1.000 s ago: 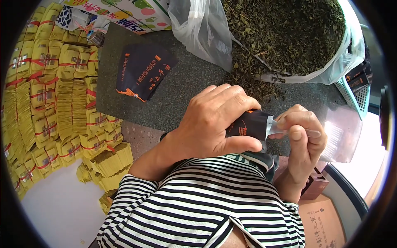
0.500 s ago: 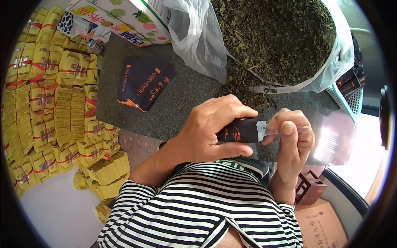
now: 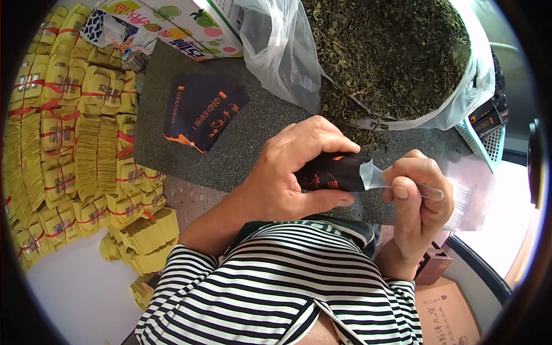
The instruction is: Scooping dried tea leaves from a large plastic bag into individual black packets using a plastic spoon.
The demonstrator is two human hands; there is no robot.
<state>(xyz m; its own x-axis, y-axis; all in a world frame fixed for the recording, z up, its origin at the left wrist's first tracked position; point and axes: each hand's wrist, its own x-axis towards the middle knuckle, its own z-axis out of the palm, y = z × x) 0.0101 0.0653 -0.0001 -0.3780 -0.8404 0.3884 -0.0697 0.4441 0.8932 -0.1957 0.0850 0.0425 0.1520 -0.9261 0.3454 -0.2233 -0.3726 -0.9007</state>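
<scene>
My left hand [image 3: 293, 172] wraps round a small black packet [image 3: 333, 172] with orange print, its mouth facing right. A translucent plastic piece [image 3: 375, 176] flares at that mouth and narrows toward my right hand [image 3: 420, 192]. Thumb and fingers of the right hand pinch it, and a rounded clear end shows beyond them. Whether it is a liner or a scoop I cannot tell. Flat black packets [image 3: 201, 112] with orange edges lie fanned on the dark speckled table [image 3: 155, 138] to the left. Dried green leaves [image 3: 391, 57] fill a plastic-lined container at the far right.
Yellow bundles [image 3: 57, 138] tied with red ribbon are stacked at the left. A printed carton [image 3: 178, 26] and a clear plastic bag [image 3: 282, 52] stand at the back. At the right are a light blue basket [image 3: 491, 144] and a clear tray [image 3: 474, 198]; below sits a cardboard box [image 3: 445, 313].
My right hand has moved to the right, away from the packet, and more of the translucent piece shows between them. The left hand and packet have risen slightly in the view.
</scene>
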